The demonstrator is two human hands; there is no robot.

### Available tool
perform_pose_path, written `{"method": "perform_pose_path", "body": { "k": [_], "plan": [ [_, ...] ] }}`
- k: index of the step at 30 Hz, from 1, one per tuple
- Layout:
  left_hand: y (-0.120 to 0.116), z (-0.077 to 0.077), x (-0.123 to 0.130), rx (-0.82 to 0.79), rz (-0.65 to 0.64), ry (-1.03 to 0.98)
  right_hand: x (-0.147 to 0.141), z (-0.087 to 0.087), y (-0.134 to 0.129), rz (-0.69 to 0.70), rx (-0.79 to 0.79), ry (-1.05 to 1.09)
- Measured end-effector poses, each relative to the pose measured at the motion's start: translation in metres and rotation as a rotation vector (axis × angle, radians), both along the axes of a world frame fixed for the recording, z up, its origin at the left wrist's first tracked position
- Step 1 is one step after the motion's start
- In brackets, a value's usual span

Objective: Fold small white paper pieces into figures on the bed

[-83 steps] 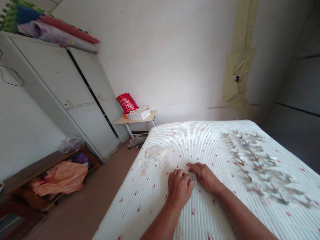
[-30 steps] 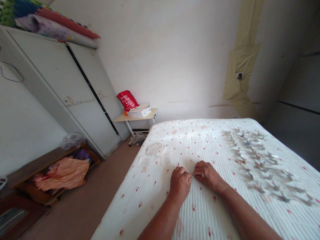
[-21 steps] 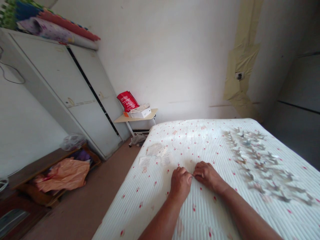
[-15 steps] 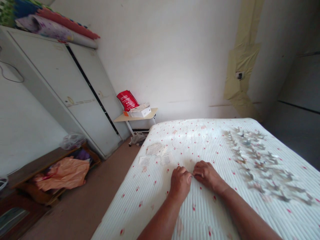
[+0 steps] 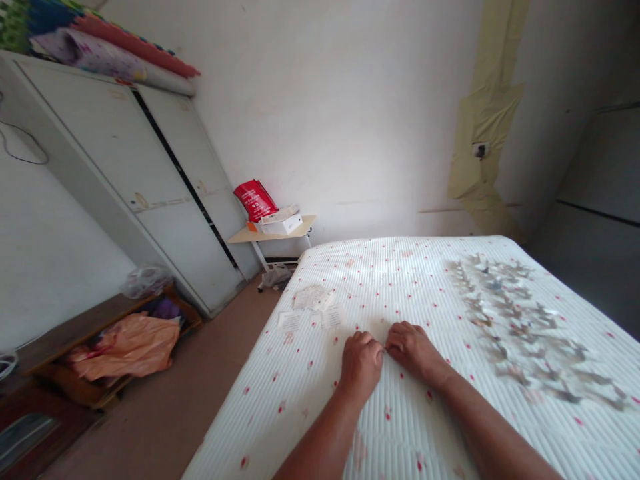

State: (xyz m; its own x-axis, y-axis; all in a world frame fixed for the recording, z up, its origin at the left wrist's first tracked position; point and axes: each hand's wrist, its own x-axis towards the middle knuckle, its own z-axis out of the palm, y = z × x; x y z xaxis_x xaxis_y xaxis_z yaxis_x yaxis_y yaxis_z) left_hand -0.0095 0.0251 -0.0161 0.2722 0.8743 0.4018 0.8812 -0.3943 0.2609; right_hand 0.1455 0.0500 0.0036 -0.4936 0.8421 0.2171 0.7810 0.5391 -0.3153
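My left hand (image 5: 362, 363) and my right hand (image 5: 411, 347) rest close together on the white quilted bedspread (image 5: 400, 440), fingers curled and pinched toward each other. Whatever sits between the fingertips is too small and hidden to name. Beyond my left hand, printed paper pieces (image 5: 332, 317) lie flat, with a loose pile of more paper (image 5: 311, 297) behind them. To the right of my right hand, rows of small folded paper figures (image 5: 520, 328) cover part of the bed.
A small table (image 5: 243, 236) beyond the bed bears a red bag (image 5: 255, 200) and a white box (image 5: 283, 225). Grey cabinets (image 5: 115, 153) stand at the left, above a low wooden shelf with an orange plastic bag (image 5: 127, 347). A wall socket (image 5: 481, 150) is behind the bed.
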Motion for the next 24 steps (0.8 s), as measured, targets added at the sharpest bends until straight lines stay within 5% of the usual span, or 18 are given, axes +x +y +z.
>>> {"method": "perform_pose_path", "body": {
  "k": [9,24],
  "plan": [
    [0.0052,0.0017,0.0001,-0.125,0.043,-0.127,-0.0063,0.0003,-0.002,-0.101,-0.032,-0.025],
    [0.006,0.0018,-0.0028,-0.171,0.023,-0.221,-0.0015,0.004,-0.0044,-0.039,-0.086,0.053]
  ]
}}
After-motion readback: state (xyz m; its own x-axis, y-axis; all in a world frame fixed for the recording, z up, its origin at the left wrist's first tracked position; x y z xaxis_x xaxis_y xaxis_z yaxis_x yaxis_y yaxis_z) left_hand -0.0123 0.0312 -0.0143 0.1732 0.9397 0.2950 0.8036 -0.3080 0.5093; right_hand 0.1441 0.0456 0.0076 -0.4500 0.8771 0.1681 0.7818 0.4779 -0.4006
